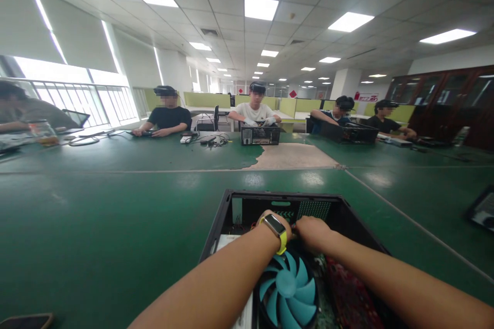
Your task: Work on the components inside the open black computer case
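Note:
In front of me lies an open black computer case (285,195), with a cooling fan (286,284) of light-blue blades inside. My left hand (272,218) reaches over the fan into the far part of the case; a watch with a yellow-green strap is on that wrist, and its fingers are hidden. Right beside it, my right hand (313,231) has its fingers curled closed, pointing left; what they hold is out of sight. Under my right forearm sits a red circuit card (349,288). Thin orange-red wires (253,225) show left of my left hand.
A phone (27,321) lies at the near left on the green table (116,226). Another dark device (482,211) is at the right edge. Across the table, several people sit working, two at computer cases (260,135). Cables (210,140) lie on the far side.

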`<state>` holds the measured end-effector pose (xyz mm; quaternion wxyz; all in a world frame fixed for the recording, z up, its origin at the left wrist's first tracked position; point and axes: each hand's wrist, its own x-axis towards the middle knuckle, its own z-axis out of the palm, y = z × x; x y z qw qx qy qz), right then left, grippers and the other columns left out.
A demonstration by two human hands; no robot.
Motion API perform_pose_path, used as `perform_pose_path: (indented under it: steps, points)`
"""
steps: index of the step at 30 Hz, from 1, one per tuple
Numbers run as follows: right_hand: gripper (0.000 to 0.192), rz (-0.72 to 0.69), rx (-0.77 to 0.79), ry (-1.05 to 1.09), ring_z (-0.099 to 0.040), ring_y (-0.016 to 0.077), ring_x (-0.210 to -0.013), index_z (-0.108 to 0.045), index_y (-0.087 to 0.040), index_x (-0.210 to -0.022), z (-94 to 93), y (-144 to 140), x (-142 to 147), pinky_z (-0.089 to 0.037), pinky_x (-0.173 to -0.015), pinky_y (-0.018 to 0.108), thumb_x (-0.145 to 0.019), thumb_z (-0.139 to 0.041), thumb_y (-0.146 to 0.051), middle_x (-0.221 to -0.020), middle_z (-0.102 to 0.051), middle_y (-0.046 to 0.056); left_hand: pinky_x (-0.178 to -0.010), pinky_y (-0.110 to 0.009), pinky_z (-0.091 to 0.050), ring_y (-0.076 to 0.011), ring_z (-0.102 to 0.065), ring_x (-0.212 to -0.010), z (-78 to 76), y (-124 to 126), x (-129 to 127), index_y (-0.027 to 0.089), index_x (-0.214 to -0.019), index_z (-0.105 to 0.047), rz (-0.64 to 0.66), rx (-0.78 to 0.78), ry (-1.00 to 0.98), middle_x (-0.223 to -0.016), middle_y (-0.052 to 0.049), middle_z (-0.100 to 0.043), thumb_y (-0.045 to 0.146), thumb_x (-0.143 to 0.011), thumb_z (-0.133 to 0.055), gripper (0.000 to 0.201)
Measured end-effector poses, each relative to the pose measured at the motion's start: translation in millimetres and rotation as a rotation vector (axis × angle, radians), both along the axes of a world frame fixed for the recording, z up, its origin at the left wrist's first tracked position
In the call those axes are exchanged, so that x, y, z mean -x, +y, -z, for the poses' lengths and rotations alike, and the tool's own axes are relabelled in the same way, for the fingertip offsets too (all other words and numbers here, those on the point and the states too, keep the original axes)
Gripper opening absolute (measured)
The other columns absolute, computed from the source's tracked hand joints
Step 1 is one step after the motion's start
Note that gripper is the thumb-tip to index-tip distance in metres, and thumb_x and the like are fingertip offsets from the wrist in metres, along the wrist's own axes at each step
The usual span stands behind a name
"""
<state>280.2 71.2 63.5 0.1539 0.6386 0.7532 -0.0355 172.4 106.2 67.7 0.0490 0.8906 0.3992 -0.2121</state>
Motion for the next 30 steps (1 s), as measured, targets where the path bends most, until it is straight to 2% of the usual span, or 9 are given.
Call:
perform_pose_path:
  steps: [6,16,19,22,24,26,27,28,30]
  points:
    - [0.037,0.009,-0.013,-0.007,-0.064,0.0296,-0.099,-0.069,-0.012,-0.105,-1.1,-1,0,-0.051,-0.084,0.036,-0.069,-0.063,-0.008,-0.104,-0.067,0.018,-0.080,-0.050,-0.055,-0.0278,-0.063,-0.102,-4.8,-2,0,0.013,-0.104,-0.067,-0.136,-0.036,0.128,-0.106,-0.012,-0.068,0.026,-0.091,-0.057,0.021]
    - [0.041,-0.003,0.009,0.003,-0.064,0.0304,-0.101,-0.068,-0.012,-0.107,4.6,-4,3,-0.051,-0.085,0.038,-0.066,-0.064,-0.008,-0.106,-0.066,0.018,-0.090,-0.047,-0.051,-0.0239,-0.061,-0.107,-7.6,-6,1,0.014,-0.109,-0.064,-0.112,-0.025,0.103,-0.115,-0.009,-0.065,0.028,-0.091,-0.060,0.023]
    - [0.048,-0.001,0.038,0.020,-0.064,0.0329,-0.100,-0.068,-0.012,-0.109,-6.9,2,6,-0.052,-0.083,0.040,-0.061,-0.068,-0.008,-0.107,-0.067,0.018,-0.089,-0.045,-0.051,-0.0250,-0.062,-0.106,-22.8,-9,3,0.014,-0.109,-0.065,-0.059,-0.035,0.034,-0.115,-0.011,-0.066,0.028,-0.089,-0.062,0.025]
    - [0.044,0.004,0.061,0.049,-0.065,0.0338,-0.093,-0.070,-0.013,-0.104,-40.4,-13,1,-0.053,-0.078,0.040,-0.060,-0.074,-0.018,-0.101,-0.069,0.016,-0.081,-0.041,-0.054,-0.0313,-0.065,-0.100,-59.0,-24,13,0.013,-0.103,-0.069,-0.001,-0.062,-0.077,-0.108,-0.016,-0.068,0.038,-0.080,-0.068,0.033]
    - [0.033,-0.067,0.026,0.142,-0.065,0.0284,-0.094,-0.070,-0.019,-0.104,-62.3,-45,-9,-0.052,-0.080,0.035,-0.073,-0.067,-0.032,-0.101,-0.070,0.011,-0.079,-0.040,-0.054,-0.0326,-0.065,-0.097,-88.6,-45,36,0.016,-0.101,-0.070,0.048,-0.095,-0.160,-0.104,-0.016,-0.069,0.046,-0.082,-0.064,0.037]
    - [0.032,-0.198,-0.111,0.341,-0.064,0.0217,-0.098,-0.068,-0.027,-0.110,-66.5,-90,-23,-0.050,-0.085,0.030,-0.087,-0.051,-0.041,-0.106,-0.069,0.005,-0.081,-0.037,-0.052,-0.0276,-0.066,-0.096,-108.4,-74,76,0.023,-0.106,-0.068,0.130,-0.136,-0.329,-0.102,-0.009,-0.071,0.051,-0.089,-0.052,0.037]
    - [0.036,-0.238,-0.222,0.453,-0.063,0.0204,-0.102,-0.064,-0.031,-0.118,-58.9,-111,-29,-0.049,-0.089,0.029,-0.089,-0.047,-0.045,-0.113,-0.067,0.004,-0.081,-0.033,-0.052,-0.0229,-0.067,-0.092,-110.4,-91,101,0.027,-0.110,-0.066,0.222,-0.156,-0.521,-0.099,-0.004,-0.072,0.049,-0.092,-0.048,0.034]
    - [0.039,-0.255,-0.416,0.523,-0.062,0.0207,-0.104,-0.061,-0.035,-0.123,-44.9,-127,-33,-0.049,-0.090,0.030,-0.088,-0.046,-0.049,-0.116,-0.066,0.003,-0.086,-0.030,-0.050,-0.0190,-0.066,-0.094,-105.6,-107,128,0.029,-0.115,-0.063,0.281,-0.166,-0.704,-0.103,-0.002,-0.071,0.048,-0.093,-0.049,0.032]
    - [0.039,-0.229,-0.854,0.594,-0.063,0.0254,-0.101,-0.062,-0.044,-0.118,-4.1,-140,-28,-0.052,-0.084,0.038,-0.083,-0.045,-0.050,-0.102,-0.070,0.001,-0.096,-0.024,-0.044,-0.0134,-0.064,-0.101,-76.6,-136,177,0.033,-0.116,-0.060,0.415,-0.317,-0.950,-0.108,0.004,-0.070,0.038,-0.093,-0.054,0.024]
